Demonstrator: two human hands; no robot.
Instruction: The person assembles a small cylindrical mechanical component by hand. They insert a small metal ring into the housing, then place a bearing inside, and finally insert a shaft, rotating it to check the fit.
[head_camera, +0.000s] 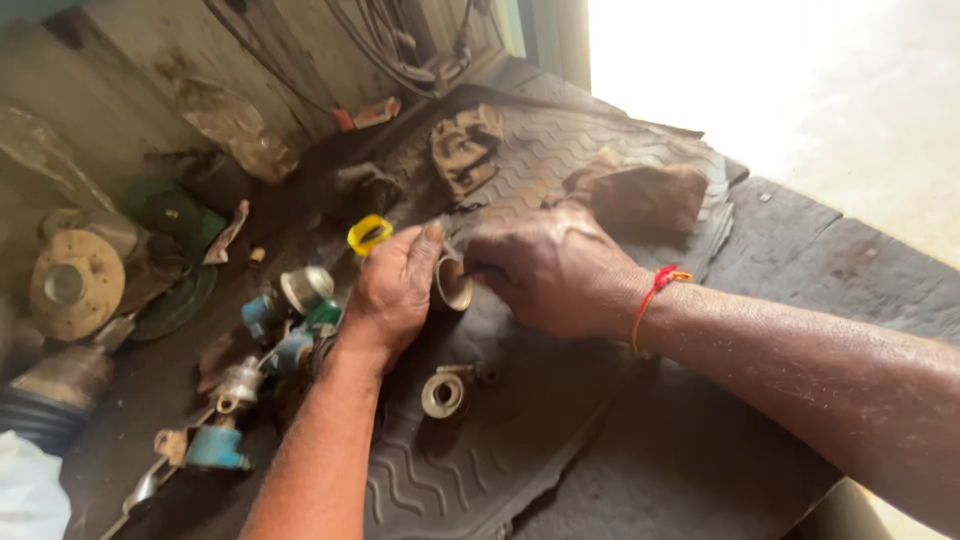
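My left hand (392, 290) and my right hand (545, 268) meet over a black rubber mat (470, 470) with a wavy tread. Between them sits a small round brass-coloured metal part (453, 283), like a short sleeve or cup. Both hands grip it, the left thumb up against its rim, the right fingers curled around its far side. A red thread circles my right wrist (655, 292). A metal ring with a small tab (443, 394) lies on the mat just below the hands.
Left of the mat lie several small parts: blue-capped metal fittings (215, 445), a yellow ring (368, 234), a tan disc (76, 284), green discs (175, 215). Dirty rags (465, 145) and a brown lump (640, 195) lie at the mat's far end. Bright floor lies to the right.
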